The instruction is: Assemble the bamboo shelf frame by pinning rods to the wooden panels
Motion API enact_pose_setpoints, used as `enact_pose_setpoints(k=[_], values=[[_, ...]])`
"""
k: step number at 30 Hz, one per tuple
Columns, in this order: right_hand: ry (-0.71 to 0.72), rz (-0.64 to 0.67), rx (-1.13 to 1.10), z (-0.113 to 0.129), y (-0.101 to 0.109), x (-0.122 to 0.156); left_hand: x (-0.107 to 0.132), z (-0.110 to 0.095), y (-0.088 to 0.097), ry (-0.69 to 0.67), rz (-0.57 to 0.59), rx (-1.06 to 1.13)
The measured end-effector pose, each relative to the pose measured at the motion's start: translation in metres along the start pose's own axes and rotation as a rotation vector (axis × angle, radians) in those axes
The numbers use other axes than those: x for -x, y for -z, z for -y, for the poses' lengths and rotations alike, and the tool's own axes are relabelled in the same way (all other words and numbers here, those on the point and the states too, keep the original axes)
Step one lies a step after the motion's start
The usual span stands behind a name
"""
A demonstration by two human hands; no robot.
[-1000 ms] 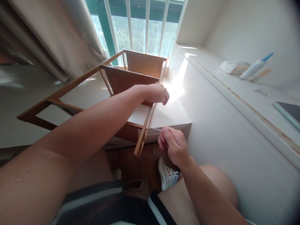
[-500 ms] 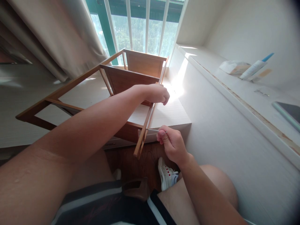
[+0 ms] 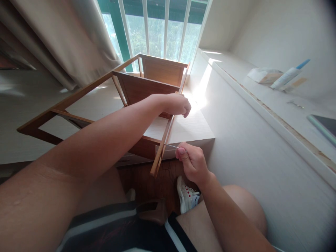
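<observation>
A brown wooden shelf frame (image 3: 149,83) lies tilted on the white surface, its flat shelves set between long side rails. My left hand (image 3: 178,105) reaches across it and is closed over the near-right side rail (image 3: 164,137); its fingertips are partly hidden. Lower down, my right hand (image 3: 192,159) is closed around a thin metal tool (image 3: 172,146) that looks like a hex key. The tool's tip meets the side rail near the end of a shelf. Inside my fist the rest of the tool is hidden.
At right, a white ledge (image 3: 236,82) carries a white tube with a blue tip (image 3: 287,77), a plastic packet (image 3: 262,75), a small metal piece (image 3: 295,104) and a phone (image 3: 324,126). A barred window (image 3: 156,35) and a curtain (image 3: 65,42) stand beyond the frame.
My right hand has shifted very slightly, and the tool's shaft shows a little more clearly. My left hand keeps its hold on the rail.
</observation>
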State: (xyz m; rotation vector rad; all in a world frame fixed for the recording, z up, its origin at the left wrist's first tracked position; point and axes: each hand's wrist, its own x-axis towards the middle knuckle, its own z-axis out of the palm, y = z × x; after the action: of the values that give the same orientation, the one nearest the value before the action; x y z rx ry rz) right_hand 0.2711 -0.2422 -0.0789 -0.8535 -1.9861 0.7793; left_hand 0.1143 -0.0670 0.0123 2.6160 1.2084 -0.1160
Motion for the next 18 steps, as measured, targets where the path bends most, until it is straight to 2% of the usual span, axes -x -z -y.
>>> enact_pose_setpoints(k=[10, 18], values=[[-0.024, -0.008, -0.061, 0.002, -0.001, 0.001, 0.001, -0.001, 0.001, 0.003, 0.018, 0.003], [-0.242, -0.044, -0.286, 0.018, -0.007, -0.001, 0.001, 0.000, 0.001, 0.013, 0.010, 0.001]])
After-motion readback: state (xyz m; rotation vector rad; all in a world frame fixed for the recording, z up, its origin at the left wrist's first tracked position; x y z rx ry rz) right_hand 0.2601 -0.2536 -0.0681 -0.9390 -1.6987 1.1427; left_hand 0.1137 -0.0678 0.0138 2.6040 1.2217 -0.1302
